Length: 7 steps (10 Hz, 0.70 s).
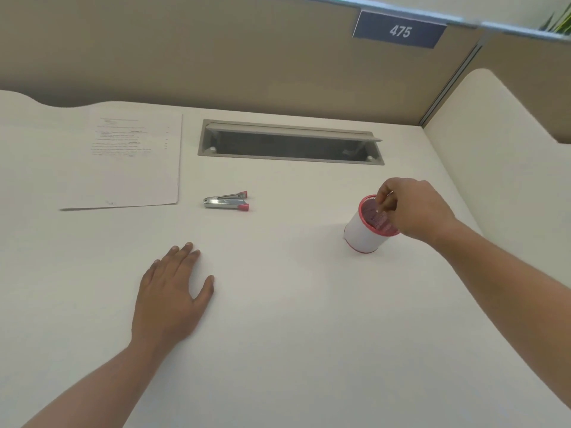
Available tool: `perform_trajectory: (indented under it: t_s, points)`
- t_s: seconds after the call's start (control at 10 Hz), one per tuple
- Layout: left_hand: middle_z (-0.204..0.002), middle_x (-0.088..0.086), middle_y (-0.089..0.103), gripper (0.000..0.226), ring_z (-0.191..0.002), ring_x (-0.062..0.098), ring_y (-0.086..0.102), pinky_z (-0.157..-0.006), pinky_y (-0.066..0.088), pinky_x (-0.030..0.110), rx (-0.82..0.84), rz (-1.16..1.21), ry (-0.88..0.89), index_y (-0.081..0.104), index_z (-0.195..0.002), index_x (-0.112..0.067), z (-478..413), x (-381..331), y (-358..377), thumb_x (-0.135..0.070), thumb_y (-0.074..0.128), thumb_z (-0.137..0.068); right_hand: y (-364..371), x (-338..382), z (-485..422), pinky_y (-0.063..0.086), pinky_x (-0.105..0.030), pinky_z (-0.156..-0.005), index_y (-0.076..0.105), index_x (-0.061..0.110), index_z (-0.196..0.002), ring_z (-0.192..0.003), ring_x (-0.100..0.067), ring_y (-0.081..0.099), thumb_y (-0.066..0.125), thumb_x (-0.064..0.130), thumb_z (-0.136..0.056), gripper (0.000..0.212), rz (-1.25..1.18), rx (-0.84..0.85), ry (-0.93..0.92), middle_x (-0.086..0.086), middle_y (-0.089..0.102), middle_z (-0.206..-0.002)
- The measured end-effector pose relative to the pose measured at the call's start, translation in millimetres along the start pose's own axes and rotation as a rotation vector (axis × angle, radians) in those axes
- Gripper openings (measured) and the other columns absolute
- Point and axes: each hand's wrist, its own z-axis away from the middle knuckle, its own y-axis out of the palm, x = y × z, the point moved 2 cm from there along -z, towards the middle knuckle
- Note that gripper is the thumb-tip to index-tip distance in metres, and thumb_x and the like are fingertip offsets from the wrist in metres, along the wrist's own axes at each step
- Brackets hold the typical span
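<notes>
A white cup with a red rim [361,234] stands on the white desk [278,304], right of centre. My right hand [414,208] hovers over its mouth with fingers curled, pinching a thin small object, possibly a pin, too small to identify. My left hand [171,291] lies flat on the desk with straight fingers, holding nothing. A silver stapler with red ends [227,200] lies on the desk between the hands, further back. A printed sheet of paper [126,162] lies at the back left.
An open cable tray [290,143] is recessed in the desk at the back. A beige partition wall with a blue "475" sign [400,30] rises behind it, and a partition panel [500,134] bounds the right side.
</notes>
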Motion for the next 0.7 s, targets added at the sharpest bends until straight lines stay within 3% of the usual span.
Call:
perform_trajectory:
  t_s: [0.1, 0.3, 0.4, 0.7]
  points:
    - [-0.155, -0.004, 0.045, 0.068, -0.147, 0.019, 0.036, -0.121, 0.025, 0.042, -0.004, -0.007, 0.005, 0.052, -0.141, -0.02, 0, 0, -1, -0.06, 0.034, -0.089, 0, 1, -4, 0.058, -0.038, -0.067, 0.062, 0.031, -0.077, -0.081, -0.022, 0.064, 0.056, 0.002, -0.074, 0.03, 0.049, -0.035, -0.02, 0.007, 0.069, -0.08]
    - [-0.155, -0.004, 0.046, 0.068, -0.147, 0.018, 0.037, -0.12, 0.024, 0.041, -0.013, -0.01, 0.006, 0.053, -0.141, -0.02, 0, 0, 0, -0.059, 0.034, -0.089, 2, 0, -4, 0.058, -0.038, -0.071, 0.067, 0.027, -0.104, -0.092, -0.021, 0.063, 0.046, 0.0, -0.076, 0.045, 0.112, 0.086, -0.024, 0.005, 0.073, -0.094]
    - [-0.154, -0.004, 0.046, 0.068, -0.146, 0.018, 0.037, -0.12, 0.023, 0.041, -0.011, -0.004, 0.003, 0.052, -0.141, -0.02, 0, 0, 0, -0.059, 0.034, -0.089, 2, -2, -4, 0.057, -0.037, -0.066, 0.068, 0.027, -0.101, -0.083, -0.024, 0.063, 0.048, 0.012, -0.082, 0.031, 0.109, 0.03, -0.031, -0.002, 0.07, -0.093]
    - [-0.154, -0.003, 0.047, 0.065, -0.146, 0.019, 0.039, -0.12, 0.025, 0.041, -0.024, 0.008, 0.011, 0.054, -0.14, -0.019, -2, -3, -4, -0.058, 0.037, -0.09, 17, 42, 35, 0.053, -0.031, -0.081, 0.071, 0.018, -0.099, -0.086, -0.016, 0.064, 0.054, 0.014, -0.091, 0.019, -0.226, -0.109, -0.139, 0.005, 0.071, -0.092]
